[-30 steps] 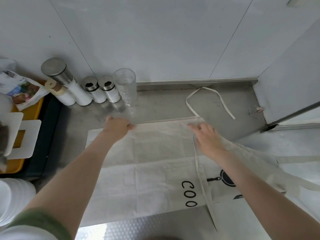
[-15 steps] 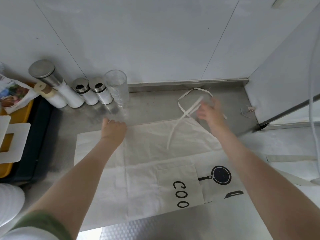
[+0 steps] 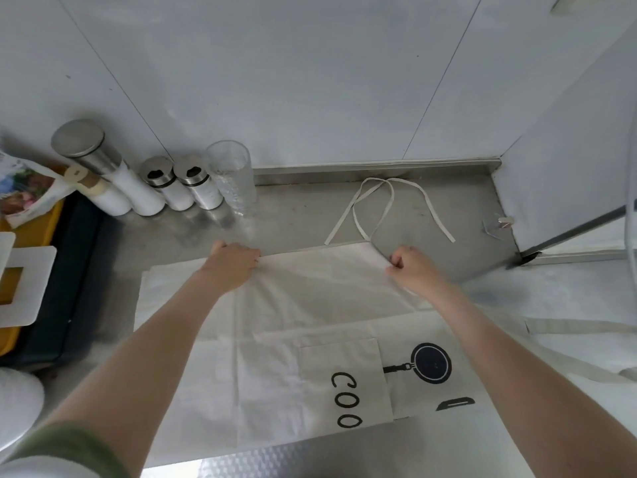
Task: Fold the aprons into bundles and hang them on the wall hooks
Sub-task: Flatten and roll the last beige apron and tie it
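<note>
Folding barely begun: left hand (image 3: 231, 265) and right hand (image 3: 412, 270), fingers curled, apparently pinch far edge of apron (image 3: 303, 305); bundling, hanging remain.

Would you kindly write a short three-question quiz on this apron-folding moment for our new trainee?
1. True or false: the left hand and the right hand both grip the far edge of the apron.
2. Where do the straps lie? A) on the counter beyond the apron; B) tucked under the apron; C) on a wall hook.
3. Fill in: the clear glass stands to the ___ of the two shakers.
Key: 1 true; 2 A; 3 right.
</note>
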Motion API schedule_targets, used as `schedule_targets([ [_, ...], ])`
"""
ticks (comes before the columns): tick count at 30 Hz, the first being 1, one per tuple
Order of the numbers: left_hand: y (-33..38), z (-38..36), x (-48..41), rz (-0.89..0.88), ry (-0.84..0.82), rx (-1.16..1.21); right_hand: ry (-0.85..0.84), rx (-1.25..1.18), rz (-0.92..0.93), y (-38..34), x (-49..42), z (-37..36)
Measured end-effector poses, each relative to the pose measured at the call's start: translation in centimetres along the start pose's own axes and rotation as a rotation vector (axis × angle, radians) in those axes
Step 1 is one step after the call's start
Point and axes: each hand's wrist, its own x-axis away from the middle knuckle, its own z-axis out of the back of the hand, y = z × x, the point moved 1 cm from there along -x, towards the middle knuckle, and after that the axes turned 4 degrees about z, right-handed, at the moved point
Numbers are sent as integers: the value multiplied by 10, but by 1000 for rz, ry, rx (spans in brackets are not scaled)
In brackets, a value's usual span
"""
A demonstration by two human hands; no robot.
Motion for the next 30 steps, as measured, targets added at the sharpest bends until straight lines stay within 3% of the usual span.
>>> schedule_targets([
  [3,-9,9,0,9,-74,-91,-191,88,31,-6,7,3],
  [6,-9,18,3,66,-120,-212,-239,104,64,-7,15,0],
  [15,39,31,7,-29,67,49,-147,-51,18,-5,30,-4],
  [18,50,31,12,-93,90,137,-8,92,56,-8,37,-4],
  [21,52,34,20,-213,93,329,72,291,197,-23,47,-4],
  [25,53,42,35,-341,158,255,11,340,467,-57,51,-8],
  [28,51,49,47,-362,181,247,-50,456,543,-77,44,-12],
  [30,47,53,55,-340,105,238,-32,535,580,-88,43,-10],
])
